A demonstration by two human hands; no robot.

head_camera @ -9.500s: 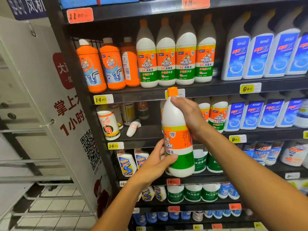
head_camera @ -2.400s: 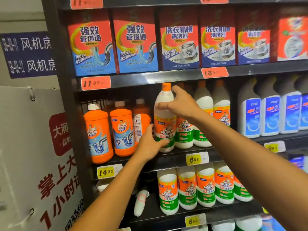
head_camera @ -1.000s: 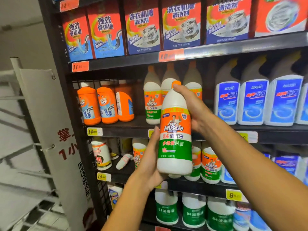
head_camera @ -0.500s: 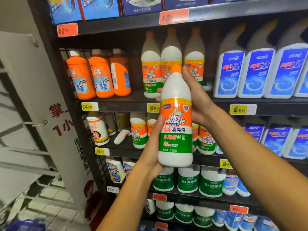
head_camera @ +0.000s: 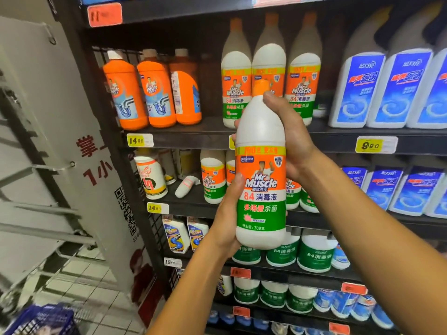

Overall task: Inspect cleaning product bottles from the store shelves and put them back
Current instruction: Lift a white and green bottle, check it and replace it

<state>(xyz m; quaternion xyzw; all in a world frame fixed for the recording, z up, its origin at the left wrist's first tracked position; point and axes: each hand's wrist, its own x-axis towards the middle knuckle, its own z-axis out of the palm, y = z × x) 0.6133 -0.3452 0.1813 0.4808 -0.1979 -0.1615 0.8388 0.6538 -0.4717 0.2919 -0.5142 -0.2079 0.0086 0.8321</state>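
I hold a white Mr Muscle bottle [head_camera: 260,170] with an orange cap and an orange-and-green label upright in front of the shelves, label facing me. My left hand [head_camera: 228,213] grips its lower body from the left and cups the base. My right hand [head_camera: 290,139] wraps the shoulder and neck from the right. Behind it, three matching bottles [head_camera: 268,73] stand in a row on the shelf [head_camera: 193,139].
Orange drain-cleaner bottles [head_camera: 142,93] stand at the shelf's left, blue-labelled white bottles [head_camera: 384,88] at its right. Lower shelves hold more white and green bottles [head_camera: 312,255]. A white sign panel [head_camera: 79,141] hangs left of the rack. A blue basket [head_camera: 46,320] sits at the bottom left.
Since 2.4 s ago I have drawn the bottle off the shelf and toward me. In the last half second it sits slightly lower in view; both grips are unchanged.
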